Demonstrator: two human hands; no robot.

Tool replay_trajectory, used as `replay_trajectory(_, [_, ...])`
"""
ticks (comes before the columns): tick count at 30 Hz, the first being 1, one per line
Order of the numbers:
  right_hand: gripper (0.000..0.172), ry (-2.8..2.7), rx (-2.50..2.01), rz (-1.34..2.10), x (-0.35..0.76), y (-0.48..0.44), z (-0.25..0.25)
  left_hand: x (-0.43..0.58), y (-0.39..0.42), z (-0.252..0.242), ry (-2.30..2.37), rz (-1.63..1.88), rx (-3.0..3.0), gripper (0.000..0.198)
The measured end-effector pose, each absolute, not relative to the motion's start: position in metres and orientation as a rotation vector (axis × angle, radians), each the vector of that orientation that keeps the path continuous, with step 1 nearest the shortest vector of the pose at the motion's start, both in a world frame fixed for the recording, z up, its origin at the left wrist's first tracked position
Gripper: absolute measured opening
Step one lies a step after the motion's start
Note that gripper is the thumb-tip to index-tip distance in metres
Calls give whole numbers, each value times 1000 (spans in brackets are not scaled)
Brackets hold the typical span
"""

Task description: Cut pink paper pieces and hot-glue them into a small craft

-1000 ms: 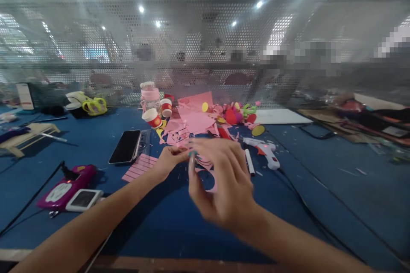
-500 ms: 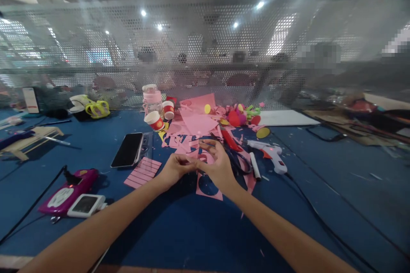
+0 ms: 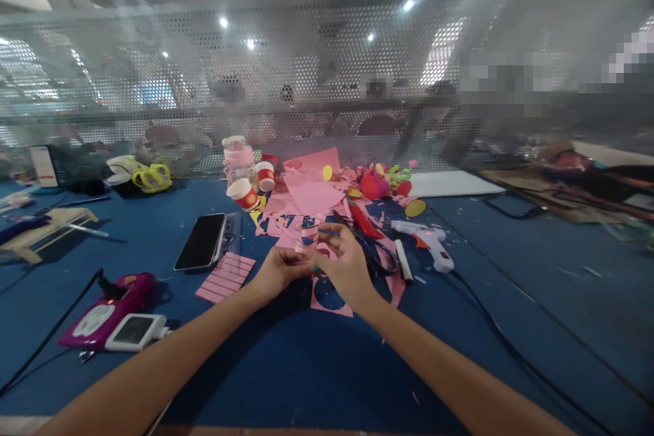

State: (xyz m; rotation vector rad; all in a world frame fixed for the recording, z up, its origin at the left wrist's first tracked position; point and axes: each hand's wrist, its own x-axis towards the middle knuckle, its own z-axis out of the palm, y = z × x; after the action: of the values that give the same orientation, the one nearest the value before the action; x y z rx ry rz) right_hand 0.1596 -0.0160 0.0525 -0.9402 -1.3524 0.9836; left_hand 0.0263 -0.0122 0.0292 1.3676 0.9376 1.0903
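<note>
My left hand (image 3: 278, 272) is closed in a pinch, with a small pink paper piece (image 3: 299, 246) showing at its fingertips. Against it, my right hand (image 3: 348, 264) meets the same spot with thumb and forefinger, its other fingers loosely bent. The fingers hide most of what lies between them. Just below the hands is a pink sheet with a round hole cut out (image 3: 332, 308). Pink paper scraps (image 3: 278, 226) spread behind them. Left of my left hand lies a pink sheet with dark lines (image 3: 225, 277).
A glue gun (image 3: 429, 240) and a white roll (image 3: 403, 260) lie to the right, near red-handled scissors (image 3: 364, 219). At left are a phone (image 3: 201, 241) and a purple power strip (image 3: 110, 313). Paper cups (image 3: 243, 194) and a bottle (image 3: 238, 160) stand behind. A perforated screen (image 3: 327, 82) closes the back.
The fingers have shifted slightly, and a pink piece now shows above my left fingertips. The hands stay together in about the same place; the view has moved a little.
</note>
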Motion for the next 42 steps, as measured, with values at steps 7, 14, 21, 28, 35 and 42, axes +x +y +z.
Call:
replay_trajectory(7, [42, -1341, -956, 994, 162, -14, 50, 26, -12, 28, 970, 1041, 1294, 26])
replay_trajectory(14, [28, -1232, -867, 916, 169, -8, 51, 25, -9, 36, 924, 1184, 1128, 23])
replay_trajectory(21, [30, -1547, -987, 1199, 169, -3, 39, 16, 2, 32, 945, 1278, 936, 27])
replay_trajectory(28, [33, -1708, -1092, 945, 166, -10, 41, 15, 3, 30, 893, 1325, 848, 24])
replay_trajectory(35, [35, -1578, -1276, 371, 185, 3, 43, 15, 0, 36, 935, 1245, 887, 34])
replay_trajectory(42, [29, -1704, -1564, -200, 209, 11, 55, 12, 4, 31, 937, 1261, 928, 47])
